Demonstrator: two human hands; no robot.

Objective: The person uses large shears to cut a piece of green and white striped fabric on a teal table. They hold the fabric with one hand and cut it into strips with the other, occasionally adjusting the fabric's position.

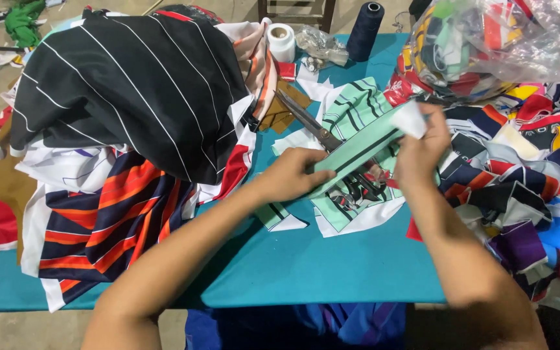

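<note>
Left of both hands, a striped fabric pile (131, 97) is heaped. Left hand (290, 175) is closed on the mint strip (358, 150), right hand (419, 152) pinches its far end; scissors (312, 126) lie behind. Folding step judged underway; firm tension needed next.

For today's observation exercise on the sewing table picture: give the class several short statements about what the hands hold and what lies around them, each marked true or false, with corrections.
1. Both hands grip one folded mint-green fabric strip with a dark stripe. True: the left hand holds its near end, the right hand its far end.
2. The scissors are in the right hand. False: they lie on the table, partly under the strip.
3. The table is covered in red. False: its cover is teal.
4. A dark thread cone stands at the far edge. True.
5. A black cloth with thin white stripes tops the pile on the left. True.
</note>
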